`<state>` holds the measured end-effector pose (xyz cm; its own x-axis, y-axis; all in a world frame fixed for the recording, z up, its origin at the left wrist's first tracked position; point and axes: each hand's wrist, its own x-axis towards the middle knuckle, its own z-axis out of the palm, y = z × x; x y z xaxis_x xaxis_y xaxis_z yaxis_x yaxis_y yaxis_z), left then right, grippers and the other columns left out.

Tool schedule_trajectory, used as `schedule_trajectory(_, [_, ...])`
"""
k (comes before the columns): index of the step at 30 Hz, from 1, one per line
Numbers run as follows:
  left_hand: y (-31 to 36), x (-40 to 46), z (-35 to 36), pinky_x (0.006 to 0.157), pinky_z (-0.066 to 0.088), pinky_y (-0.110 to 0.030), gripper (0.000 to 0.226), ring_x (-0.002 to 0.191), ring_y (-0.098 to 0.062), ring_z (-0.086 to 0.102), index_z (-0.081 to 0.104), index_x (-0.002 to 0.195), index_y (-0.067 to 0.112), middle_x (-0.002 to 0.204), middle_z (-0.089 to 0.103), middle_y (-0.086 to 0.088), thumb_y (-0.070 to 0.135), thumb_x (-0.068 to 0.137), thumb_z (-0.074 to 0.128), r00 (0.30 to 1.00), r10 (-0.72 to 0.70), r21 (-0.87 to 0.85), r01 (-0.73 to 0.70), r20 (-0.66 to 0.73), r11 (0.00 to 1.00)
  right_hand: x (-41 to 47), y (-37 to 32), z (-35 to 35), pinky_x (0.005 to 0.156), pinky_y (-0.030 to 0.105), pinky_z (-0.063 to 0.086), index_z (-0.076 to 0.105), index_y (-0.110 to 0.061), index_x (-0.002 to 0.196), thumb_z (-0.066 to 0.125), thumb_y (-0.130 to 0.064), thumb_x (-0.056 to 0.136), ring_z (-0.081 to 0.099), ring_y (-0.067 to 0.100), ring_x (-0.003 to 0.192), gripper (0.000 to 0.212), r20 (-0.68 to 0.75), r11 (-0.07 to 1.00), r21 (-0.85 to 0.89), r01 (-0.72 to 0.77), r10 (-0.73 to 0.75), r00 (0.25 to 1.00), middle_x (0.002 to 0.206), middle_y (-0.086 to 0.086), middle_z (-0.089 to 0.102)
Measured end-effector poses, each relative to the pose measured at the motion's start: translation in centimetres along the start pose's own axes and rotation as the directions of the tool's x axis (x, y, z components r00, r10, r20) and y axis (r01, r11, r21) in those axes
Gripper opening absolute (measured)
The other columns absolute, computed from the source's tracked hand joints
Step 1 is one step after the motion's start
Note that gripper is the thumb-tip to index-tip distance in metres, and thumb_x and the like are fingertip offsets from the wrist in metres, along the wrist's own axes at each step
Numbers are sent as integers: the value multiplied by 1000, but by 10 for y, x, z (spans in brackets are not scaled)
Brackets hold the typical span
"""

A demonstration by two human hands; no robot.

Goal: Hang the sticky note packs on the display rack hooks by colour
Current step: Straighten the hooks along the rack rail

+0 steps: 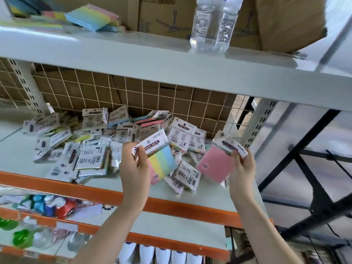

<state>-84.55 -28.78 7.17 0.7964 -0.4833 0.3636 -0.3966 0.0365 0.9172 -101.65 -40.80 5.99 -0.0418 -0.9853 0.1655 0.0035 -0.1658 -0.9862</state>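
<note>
Striped pack [162, 161] – left hand [136, 168]; pink square pack [216, 165] – right hand [242, 168].

The scene is lit brightly and evenly by daylight, which is admitted through the translucent panels [323, 141] at the far right. Glare is seen on the pale grey metal upper shelf [133, 60], and only soft shadow is cast beneath it. Straight edges are bowed by wide-angle distortion. Motion blur is shown at the left corners and lower right.
</note>
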Motion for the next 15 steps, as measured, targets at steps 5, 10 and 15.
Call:
schedule_trajectory(5, [19,-15,25,55,36,-8,20,60,-2,47,53,102,5,68,44,7,24,98,47,991,75,5,-76,107,997,-5,-21,-39,61,24,42,55,-23,91,43,-16,101,55,8,70,17,29,1000,-1,-31,31,999,79,-4,62])
schedule_trajectory(10, [54,-43,52,61,34,-14,16,68,-4,47,51,104,13,74,47,7,26,97,46,974,136,-13,-136,183,991,-8,-46,-77,62,17,40,59,-22,96,44,-13,99,53,2,75,18,35,999,31,-14,13,999,87,-8,62])
schedule_trajectory(15, [92,-88,81,57,41,-8,6,77,0,56,48,98,21,78,50,14,27,97,48,970,171,8,-175,171,985,-19,-67,-132,55,9,40,61,-18,82,41,-4,95,54,-5,59,28,159,998,47,41,-48,986,62,-17,62])
